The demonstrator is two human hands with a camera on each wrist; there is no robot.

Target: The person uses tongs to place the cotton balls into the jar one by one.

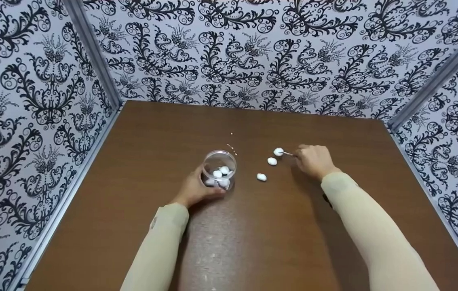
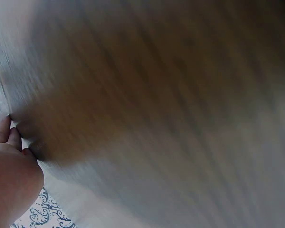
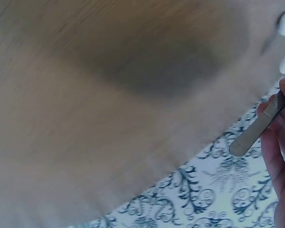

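Observation:
My left hand (image 1: 195, 189) grips a clear round jar (image 1: 232, 158) that stands on the table, thumb and fingers around its lower wall. Several white cotton balls (image 1: 217, 173) lie inside it. In my right hand (image 1: 316, 162) I pinch a pair of metal tweezers (image 3: 256, 134), with a flat rounded end and a ridged grip. Their tips are at a cotton ball (image 1: 278, 152) to the left of that hand. Two more cotton balls lie close by: one oval ball (image 1: 272, 161) just below it, another ball (image 1: 261, 177) nearer the jar.
A brown wooden table (image 1: 253, 242) spreads beneath both hands. Small white specks (image 1: 233, 149) dot it just beyond the jar. Patterned wall panels (image 1: 245, 52) with grey metal posts (image 1: 95, 52) enclose the table at the back and sides.

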